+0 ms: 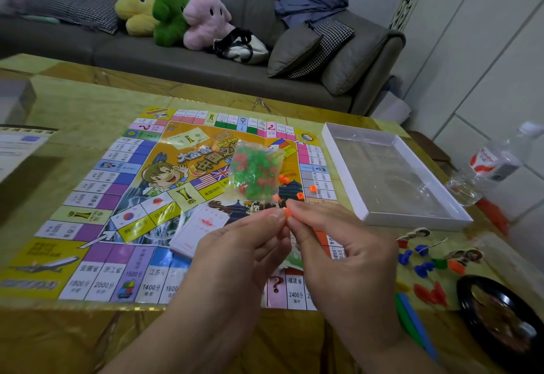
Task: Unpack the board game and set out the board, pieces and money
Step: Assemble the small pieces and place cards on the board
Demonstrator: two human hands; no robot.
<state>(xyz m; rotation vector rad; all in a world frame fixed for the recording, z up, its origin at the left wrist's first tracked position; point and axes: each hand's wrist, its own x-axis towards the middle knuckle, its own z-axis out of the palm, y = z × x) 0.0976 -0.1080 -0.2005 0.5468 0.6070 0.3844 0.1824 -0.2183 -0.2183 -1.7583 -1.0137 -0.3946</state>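
The colourful game board (117,197) lies unfolded flat on the table. Above its middle, my left hand (235,253) and my right hand (338,244) both pinch the lower edge of a clear plastic bag (256,173) filled with small green and red-orange pieces. A few orange pieces (312,188) lie loose on the board near the bag. A wrapped stack of cards (200,226) rests on the board under my left hand. Player pawns in blue, red and green (424,267), some with cardboard figures, are scattered on the table to the right.
An empty white box tray (353,185) stands right of the board. A plastic bottle (494,164) lies beyond it, and a black dish (500,314) sits at the near right. A leaflet (20,146) lies at far left. A sofa with plush toys (170,14) is behind.
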